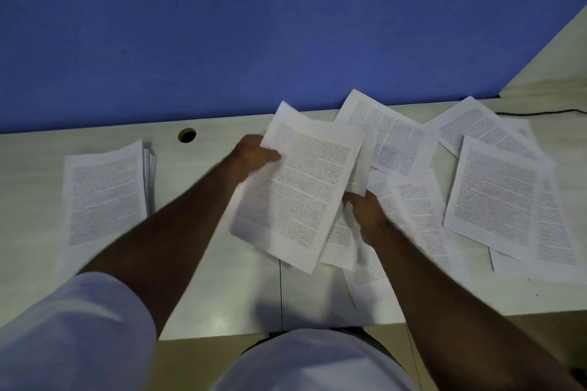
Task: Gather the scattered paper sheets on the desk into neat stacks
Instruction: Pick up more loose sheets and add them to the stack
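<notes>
closest to the camera is the person's white shirt [317, 362] and the rolled-up white sleeve [76, 327] on the left arm, both forearms reaching out over the pale desk [222, 279].

the left hand [254, 154] is up off the desk, thumb on top and fingers curled behind the upper left edge of a small bundle of printed sheets [295, 187], so it's pinching that bundle. the bundle is held in the air, tilted, roughly in the middle of the desk, and the pages aren't lined up, a couple of them stick out at the bottom right and top. the right hand [368, 213] is at the bundle's lower right side, fingers curled in around the edges of the sheets there. it's a bit blurry but it looks like it's gripping the same bundle.

over on the left side of the desk there's a stack of sheets [104, 194] lying flat, edges slightly fanned on its right side. on the right side the scattered sheets [495, 190] are spread around overlapping each other at all angles, some under the right forearm, some up against the blue partition [254, 25] at the back.

there's a round cable hole [186, 135] in the desk near the partition, between the stack and the left hand, and a dark cable [540, 112] along the far right back edge.
</notes>
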